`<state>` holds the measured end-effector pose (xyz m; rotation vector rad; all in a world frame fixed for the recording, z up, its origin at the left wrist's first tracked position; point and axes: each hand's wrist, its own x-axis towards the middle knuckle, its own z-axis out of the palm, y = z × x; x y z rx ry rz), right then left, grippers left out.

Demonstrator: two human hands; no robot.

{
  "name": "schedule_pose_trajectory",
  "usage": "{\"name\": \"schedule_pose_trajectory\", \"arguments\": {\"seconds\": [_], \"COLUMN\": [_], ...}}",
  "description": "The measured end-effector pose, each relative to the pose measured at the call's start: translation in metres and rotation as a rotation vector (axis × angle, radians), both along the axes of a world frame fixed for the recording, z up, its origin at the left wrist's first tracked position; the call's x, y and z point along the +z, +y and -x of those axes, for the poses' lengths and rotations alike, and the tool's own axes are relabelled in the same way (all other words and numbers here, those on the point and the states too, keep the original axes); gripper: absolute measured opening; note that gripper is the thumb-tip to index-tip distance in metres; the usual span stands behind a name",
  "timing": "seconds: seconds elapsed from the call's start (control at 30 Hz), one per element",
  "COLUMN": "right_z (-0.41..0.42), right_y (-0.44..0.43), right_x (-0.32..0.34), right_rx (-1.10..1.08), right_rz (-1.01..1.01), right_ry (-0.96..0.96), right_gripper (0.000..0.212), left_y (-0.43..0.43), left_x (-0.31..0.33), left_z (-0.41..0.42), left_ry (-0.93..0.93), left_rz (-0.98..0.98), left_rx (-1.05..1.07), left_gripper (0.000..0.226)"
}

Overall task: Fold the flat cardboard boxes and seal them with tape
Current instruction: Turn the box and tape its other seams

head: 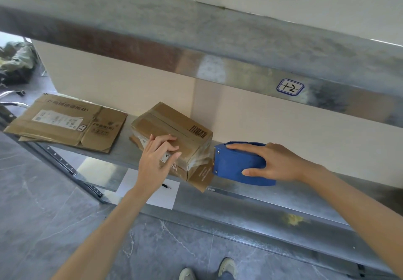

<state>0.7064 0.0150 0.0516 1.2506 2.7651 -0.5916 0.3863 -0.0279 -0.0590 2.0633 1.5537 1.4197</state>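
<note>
Cardboard box (174, 127), already folded up, sits on the metal shelf (272, 201) about in the middle of the view, turned at an angle, barcode on its top face. Left hand (156, 162) rests on the near top edge of it, fingers loosely spread and slightly bent, pressing down rather than grabbing anything. Right hand (274, 163) grips the blue tape dispenser (235, 162), fingers over the top and thumb along the side. The dispenser's front end touches the box's right end, where shiny clear tape (199, 156) wraps the corner. One brown flap (201, 177) sticks out under that end.

Off to the left on the same shelf there's flat cardboard (65, 122), printed side up, well apart from the box. The shelf above has a handwritten label (290, 87). A white sheet of paper (165, 199) with a pen (166, 186) on it shows just below the left wrist. Grey tiled floor (54, 214) and the person's shoes (227, 266) are at the bottom.
</note>
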Motion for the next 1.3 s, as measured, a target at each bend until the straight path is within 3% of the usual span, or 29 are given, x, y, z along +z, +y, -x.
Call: {"name": "schedule_pose_trajectory", "arguments": {"seconds": [0.2, 0.43, 0.67, 0.77, 1.0, 1.13, 1.3], "right_z": [0.002, -0.002, -0.002, -0.001, 0.008, 0.007, 0.006], "right_y": [0.003, 0.002, 0.001, 0.002, 0.007, 0.012, 0.016], "right_x": [0.002, 0.003, 0.005, 0.006, 0.005, 0.001, 0.005], "right_rx": [-0.013, -0.006, 0.011, 0.009, 0.032, 0.089, 0.193], "right_rz": [0.018, 0.030, -0.004, -0.007, 0.061, 0.054, -0.001], "right_ry": [0.003, 0.008, -0.021, -0.032, 0.006, 0.015, -0.009], "right_gripper": [0.067, 0.067, 0.071, 0.075, 0.082, 0.076, 0.057], "left_y": [0.003, 0.008, 0.006, 0.003, -0.015, -0.013, -0.017], "left_x": [0.003, 0.002, 0.003, 0.009, 0.014, 0.014, 0.009], "left_z": [0.016, 0.021, 0.019, 0.017, -0.020, -0.055, -0.053], "left_ry": [0.147, 0.268, 0.153, 0.193, 0.388, 0.294, 0.201], "left_rz": [0.014, -0.024, 0.048, 0.055, 0.168, 0.208, 0.186], "left_rx": [-0.050, -0.077, -0.098, -0.073, 0.110, 0.267, 0.239], "left_gripper": [0.046, 0.036, 0.041, 0.040, 0.077, 0.061, 0.045]}}
